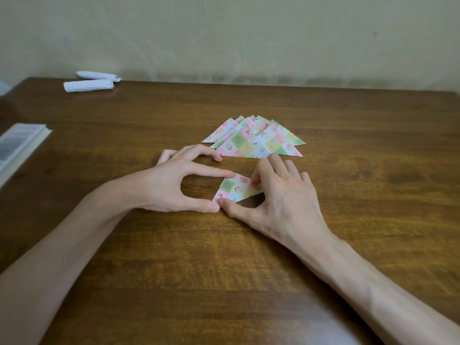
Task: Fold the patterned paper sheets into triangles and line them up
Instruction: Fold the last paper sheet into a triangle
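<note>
**Two hands at a small paper triangle**

From the head view, a dark brown wooden table (224, 270) with a glossy, streaked grain runs back to a pale, blotchy plaster wall (224, 33).

Near the middle of the table lies a small triangle (235, 189) of thin paper, printed in pastel pink, green and blue squares with tiny pictures. Both hands meet on it.

The left hand (174, 185) has a released grip. Its forefinger lies nearly straight with the tip pressing the triangle's top corner, and its thumb is flat at the lower left corner.

The right hand (278, 195) is grasping the small triangle. Its bent forefinger comes down on the right side, and its thumb reaches across to the same lower left corner, just beside the other thumb.

Just beyond the fingers, a stack of triangles (254, 140) of the same paper lies fanned and overlapping, with crisp edges and the points away from the person.

Far left by the wall lie two white rolls (88, 85) of crinkled paper. A pale book (20, 143) sits at the table's left edge.
</note>
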### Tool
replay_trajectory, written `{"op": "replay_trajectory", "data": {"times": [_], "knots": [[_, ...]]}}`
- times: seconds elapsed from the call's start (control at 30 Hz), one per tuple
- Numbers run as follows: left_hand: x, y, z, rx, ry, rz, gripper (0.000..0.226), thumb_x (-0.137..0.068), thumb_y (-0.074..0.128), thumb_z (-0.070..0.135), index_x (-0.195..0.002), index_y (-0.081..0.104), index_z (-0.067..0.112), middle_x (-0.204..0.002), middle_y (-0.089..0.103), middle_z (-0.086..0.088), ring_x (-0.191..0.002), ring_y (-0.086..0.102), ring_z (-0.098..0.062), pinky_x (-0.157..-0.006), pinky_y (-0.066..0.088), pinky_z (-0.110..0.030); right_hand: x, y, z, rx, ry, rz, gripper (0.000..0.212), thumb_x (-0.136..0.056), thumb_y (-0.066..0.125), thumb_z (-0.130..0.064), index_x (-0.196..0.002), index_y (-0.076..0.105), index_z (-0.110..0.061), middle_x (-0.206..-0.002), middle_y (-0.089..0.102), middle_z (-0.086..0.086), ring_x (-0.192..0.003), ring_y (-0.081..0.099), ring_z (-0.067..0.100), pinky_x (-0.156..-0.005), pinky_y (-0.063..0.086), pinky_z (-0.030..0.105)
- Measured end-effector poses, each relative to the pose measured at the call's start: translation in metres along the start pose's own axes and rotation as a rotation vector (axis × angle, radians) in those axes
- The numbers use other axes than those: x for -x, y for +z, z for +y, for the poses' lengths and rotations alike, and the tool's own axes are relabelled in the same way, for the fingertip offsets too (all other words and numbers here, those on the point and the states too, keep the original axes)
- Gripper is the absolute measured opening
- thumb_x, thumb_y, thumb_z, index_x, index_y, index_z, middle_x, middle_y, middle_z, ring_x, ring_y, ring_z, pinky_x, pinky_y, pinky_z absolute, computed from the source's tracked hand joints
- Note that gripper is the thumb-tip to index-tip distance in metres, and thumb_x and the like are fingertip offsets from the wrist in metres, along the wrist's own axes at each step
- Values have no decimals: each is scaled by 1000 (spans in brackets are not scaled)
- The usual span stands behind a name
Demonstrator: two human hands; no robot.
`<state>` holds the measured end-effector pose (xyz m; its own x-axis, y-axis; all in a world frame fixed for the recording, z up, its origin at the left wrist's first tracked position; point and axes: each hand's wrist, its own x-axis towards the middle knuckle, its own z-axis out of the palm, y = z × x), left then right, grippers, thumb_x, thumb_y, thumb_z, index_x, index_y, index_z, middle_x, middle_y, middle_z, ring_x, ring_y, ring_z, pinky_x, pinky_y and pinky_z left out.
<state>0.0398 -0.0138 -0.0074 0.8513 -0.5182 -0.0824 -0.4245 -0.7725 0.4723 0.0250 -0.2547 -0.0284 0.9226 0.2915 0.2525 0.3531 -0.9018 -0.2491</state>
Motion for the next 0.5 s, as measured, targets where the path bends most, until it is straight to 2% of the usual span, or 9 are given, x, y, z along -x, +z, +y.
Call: {"op": "replay_trajectory", "data": {"times": [0.1,0.27,0.37,0.5], "knots": [[-1,-1,1,-8,-6,1,63,-72,61,82,-133,48,72,-146,29,35,-149,7,11,-118,5,-31,2,0,-1,-15,10,18,70,-68,49,-92,-98,48,-29,-100,47,-13,-97,52,17,-79,42,41],[0,-1,1,-15,-6,7,63,-72,63,80,-133,48,72,-146,28,36,-147,6,15,-115,3,-22,2,-2,-5,-27,31,-3,83,-72,47,-91,-129,47,-31,-116,51,-13,-108,52,18,-84,43,42],[0,-1,1,-24,2,-4,64,-72,57,84,-134,45,74,-147,27,36,-148,6,13,-115,3,-23,2,-1,-6,-19,35,-31,85,-70,44,-91,-131,47,-32,-118,50,-10,-109,50,20,-87,42,41],[0,4,-2,-47,15,50,61,-73,53,87,-132,50,71,-147,30,35,-150,11,8,-117,7,-28,1,0,-5,-60,41,-51,88,-66,42,-90,-134,46,-34,-119,48,-10,-111,48,19,-90,40,40]]}}
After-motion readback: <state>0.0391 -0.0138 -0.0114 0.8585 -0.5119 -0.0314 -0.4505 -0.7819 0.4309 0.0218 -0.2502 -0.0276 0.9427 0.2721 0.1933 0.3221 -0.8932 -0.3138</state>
